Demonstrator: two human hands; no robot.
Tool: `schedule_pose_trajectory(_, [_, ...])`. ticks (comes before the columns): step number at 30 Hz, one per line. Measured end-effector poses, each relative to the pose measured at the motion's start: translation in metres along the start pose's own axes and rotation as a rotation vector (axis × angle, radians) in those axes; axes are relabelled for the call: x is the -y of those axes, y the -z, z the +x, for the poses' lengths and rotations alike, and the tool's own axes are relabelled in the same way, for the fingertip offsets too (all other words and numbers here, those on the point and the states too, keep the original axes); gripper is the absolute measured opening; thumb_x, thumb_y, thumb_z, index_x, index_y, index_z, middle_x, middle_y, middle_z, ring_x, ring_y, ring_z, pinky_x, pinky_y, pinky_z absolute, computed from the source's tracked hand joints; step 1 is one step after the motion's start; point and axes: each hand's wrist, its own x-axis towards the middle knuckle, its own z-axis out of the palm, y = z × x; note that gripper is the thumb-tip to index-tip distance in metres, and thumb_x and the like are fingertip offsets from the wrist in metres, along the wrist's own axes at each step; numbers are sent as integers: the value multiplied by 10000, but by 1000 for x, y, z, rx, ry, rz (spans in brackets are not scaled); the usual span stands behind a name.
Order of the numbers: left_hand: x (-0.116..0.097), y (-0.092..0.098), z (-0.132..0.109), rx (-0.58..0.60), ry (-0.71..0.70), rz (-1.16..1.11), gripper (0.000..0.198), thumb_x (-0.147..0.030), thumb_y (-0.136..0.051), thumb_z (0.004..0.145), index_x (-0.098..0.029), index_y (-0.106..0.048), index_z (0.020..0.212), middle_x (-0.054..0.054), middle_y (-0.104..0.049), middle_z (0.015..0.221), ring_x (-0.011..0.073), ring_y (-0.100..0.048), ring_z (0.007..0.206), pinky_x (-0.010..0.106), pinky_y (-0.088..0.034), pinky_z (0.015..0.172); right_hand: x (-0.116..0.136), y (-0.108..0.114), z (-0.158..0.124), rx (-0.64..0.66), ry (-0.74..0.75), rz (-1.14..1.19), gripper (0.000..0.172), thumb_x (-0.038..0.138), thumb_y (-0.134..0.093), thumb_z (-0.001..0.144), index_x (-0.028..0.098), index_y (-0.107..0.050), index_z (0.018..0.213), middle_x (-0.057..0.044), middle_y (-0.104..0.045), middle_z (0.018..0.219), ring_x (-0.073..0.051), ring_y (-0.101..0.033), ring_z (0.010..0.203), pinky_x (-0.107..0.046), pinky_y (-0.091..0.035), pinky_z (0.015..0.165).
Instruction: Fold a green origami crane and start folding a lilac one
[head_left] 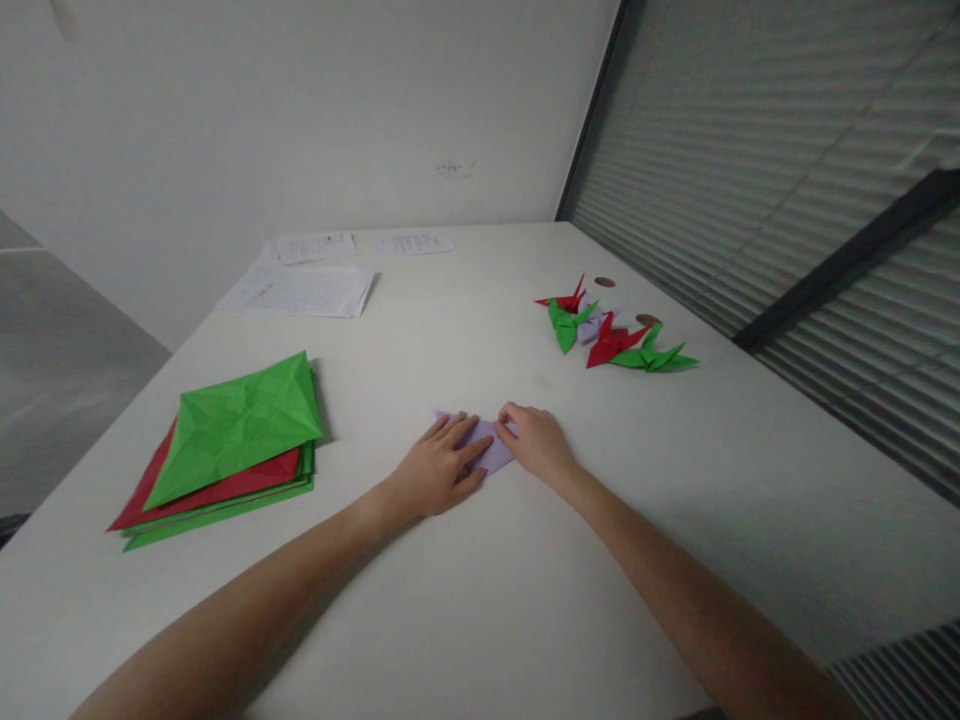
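Note:
A small folded piece of lilac origami paper [495,458] lies on the white table in front of me. My left hand [442,465] rests flat across its left part, fingers spread, pressing it down. At the paper's right end, my right hand [536,440] pinches the edge between thumb and fingertips. Much of the paper is hidden under both hands, so its full shape cannot be made out.
To the left sits a stack of creased green paper [244,415] and red paper [217,485] sheets. Several folded cranes, among them a red crane [611,342] and a green crane [656,355], stand at the right near two table holes. Printed sheets [307,290] lie at the back left; window blinds [787,150] border the right.

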Motion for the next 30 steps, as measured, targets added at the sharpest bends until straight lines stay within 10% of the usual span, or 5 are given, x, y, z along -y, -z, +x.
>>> schedule_pose_trajectory(30, [-1, -1, 4, -15, 78, -17, 406, -449, -466, 950, -228, -610, 1259, 136, -514, 1379, 376, -397, 1334, 610, -297, 1095, 3, 3, 1, 35, -16, -30, 95, 292, -559, 916, 221, -621, 909, -35, -731, 866, -188, -655, 793, -288, -366, 707])
